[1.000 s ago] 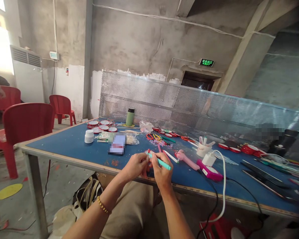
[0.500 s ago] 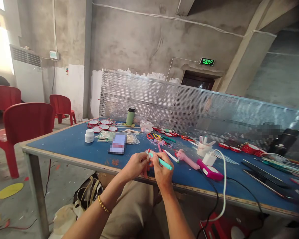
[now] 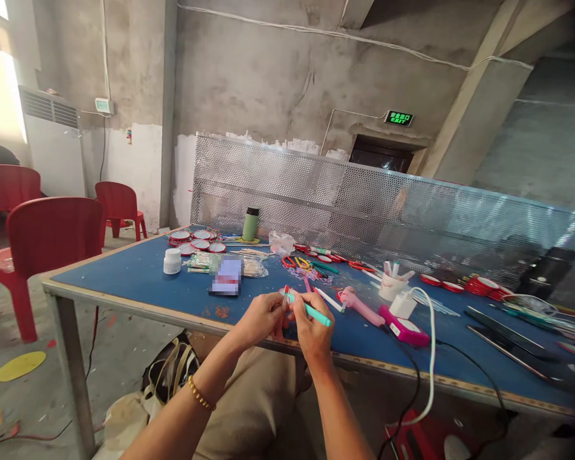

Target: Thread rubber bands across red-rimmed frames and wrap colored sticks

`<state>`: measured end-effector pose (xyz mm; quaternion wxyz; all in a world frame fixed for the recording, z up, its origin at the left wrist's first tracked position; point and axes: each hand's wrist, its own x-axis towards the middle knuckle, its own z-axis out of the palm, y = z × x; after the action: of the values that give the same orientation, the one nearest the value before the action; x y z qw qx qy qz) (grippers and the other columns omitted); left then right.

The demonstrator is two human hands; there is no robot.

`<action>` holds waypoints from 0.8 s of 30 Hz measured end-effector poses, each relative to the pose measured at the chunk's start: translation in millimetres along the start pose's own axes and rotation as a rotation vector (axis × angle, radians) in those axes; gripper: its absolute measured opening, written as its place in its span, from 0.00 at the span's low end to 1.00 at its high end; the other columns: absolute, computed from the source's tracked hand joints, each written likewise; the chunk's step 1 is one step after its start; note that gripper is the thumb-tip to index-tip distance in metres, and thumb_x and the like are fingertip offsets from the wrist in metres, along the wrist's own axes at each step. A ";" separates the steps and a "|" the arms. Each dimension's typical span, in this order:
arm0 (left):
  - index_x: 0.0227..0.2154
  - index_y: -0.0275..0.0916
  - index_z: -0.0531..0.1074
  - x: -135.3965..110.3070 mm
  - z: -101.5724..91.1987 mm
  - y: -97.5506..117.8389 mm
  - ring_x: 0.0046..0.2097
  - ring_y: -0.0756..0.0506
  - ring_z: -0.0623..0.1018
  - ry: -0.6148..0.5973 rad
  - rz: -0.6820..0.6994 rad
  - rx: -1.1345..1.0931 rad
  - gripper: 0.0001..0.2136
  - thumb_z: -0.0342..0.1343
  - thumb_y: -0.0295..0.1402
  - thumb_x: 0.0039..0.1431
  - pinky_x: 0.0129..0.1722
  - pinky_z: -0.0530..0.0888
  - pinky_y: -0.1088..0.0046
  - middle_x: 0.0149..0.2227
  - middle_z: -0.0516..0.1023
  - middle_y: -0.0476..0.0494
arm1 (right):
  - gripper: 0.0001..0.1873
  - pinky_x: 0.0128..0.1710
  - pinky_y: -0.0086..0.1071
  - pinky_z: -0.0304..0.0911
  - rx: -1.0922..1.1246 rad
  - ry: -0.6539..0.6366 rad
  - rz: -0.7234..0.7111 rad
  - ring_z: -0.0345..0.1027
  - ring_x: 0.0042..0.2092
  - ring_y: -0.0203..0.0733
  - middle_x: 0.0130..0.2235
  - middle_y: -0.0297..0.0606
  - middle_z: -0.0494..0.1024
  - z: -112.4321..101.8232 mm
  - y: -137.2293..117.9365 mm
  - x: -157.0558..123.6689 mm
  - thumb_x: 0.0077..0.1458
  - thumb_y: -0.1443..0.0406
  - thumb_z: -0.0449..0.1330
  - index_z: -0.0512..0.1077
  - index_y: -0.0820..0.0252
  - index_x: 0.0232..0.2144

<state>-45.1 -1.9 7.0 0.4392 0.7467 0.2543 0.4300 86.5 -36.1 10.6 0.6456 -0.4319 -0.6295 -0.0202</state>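
Note:
My right hand [image 3: 312,324] is closed around a turquoise marker pen [image 3: 319,315], its tip pointing left toward my other hand. Pinched in my left hand [image 3: 263,314] is a small piece with a red part [image 3: 286,291], mostly covered by my fingers, so its kind cannot be made out. Both hands meet above the front edge of the blue table [image 3: 124,281]. Just beyond them lie a white marker [image 3: 329,299] and a pink glue gun [image 3: 361,306]. A phone [image 3: 226,277] with a lit screen stands to the left.
A white bottle [image 3: 172,261], red-rimmed discs [image 3: 200,245] and a green tumbler [image 3: 250,224] are on the left. Pliers [image 3: 297,262], a cup of pens [image 3: 393,285], a magenta box [image 3: 405,327] and dark phones [image 3: 510,345] lie rightward. A perforated metal panel [image 3: 287,185] borders the back.

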 end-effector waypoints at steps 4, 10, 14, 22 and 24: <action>0.23 0.40 0.64 0.1 0.1 0.6 0.18 0.49 0.74 0.000 0.004 0.008 0.14 0.47 0.40 0.63 0.18 0.65 0.79 0.16 0.70 0.53 | 0.13 0.23 0.27 0.63 -0.002 -0.019 -0.007 0.68 0.21 0.35 0.21 0.30 0.72 0.3 0.7 0.3 0.62 0.62 0.57 0.70 0.59 0.26; 0.24 0.40 0.63 0.4 0.6 -1.1 0.18 0.49 0.75 -0.001 0.001 -0.006 0.14 0.47 0.40 0.63 0.17 0.66 0.79 0.18 0.71 0.53 | 0.13 0.23 0.27 0.63 -0.015 -0.018 -0.013 0.68 0.21 0.35 0.21 0.30 0.72 1.0 2.8 0.0 0.61 0.62 0.57 0.70 0.59 0.25; 0.24 0.40 0.63 0.3 1.1 -2.1 0.18 0.50 0.74 -0.001 -0.001 -0.004 0.15 0.48 0.42 0.63 0.17 0.66 0.79 0.17 0.71 0.53 | 0.12 0.22 0.27 0.63 -0.007 -0.002 -0.009 0.69 0.20 0.35 0.21 0.30 0.73 1.3 2.3 0.4 0.61 0.62 0.57 0.70 0.59 0.25; 0.24 0.40 0.63 0.5 -0.2 -2.5 0.18 0.50 0.75 -0.004 0.000 -0.008 0.15 0.48 0.42 0.63 0.17 0.65 0.79 0.19 0.72 0.52 | 0.14 0.20 0.27 0.64 0.023 0.010 0.073 0.70 0.20 0.36 0.22 0.32 0.75 1.0 1.2 -0.5 0.62 0.59 0.57 0.69 0.58 0.25; 0.24 0.39 0.64 0.6 -0.4 -2.4 0.18 0.50 0.75 -0.005 -0.002 -0.007 0.15 0.48 0.43 0.63 0.17 0.65 0.79 0.18 0.72 0.52 | 0.14 0.20 0.26 0.64 0.022 0.008 0.074 0.70 0.20 0.35 0.22 0.32 0.75 1.1 1.4 -0.5 0.62 0.59 0.57 0.69 0.58 0.25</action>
<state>-45.1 -0.1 5.3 0.4428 0.7460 0.2524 0.4287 86.3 -34.8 9.2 0.6533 -0.4475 -0.6106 0.0090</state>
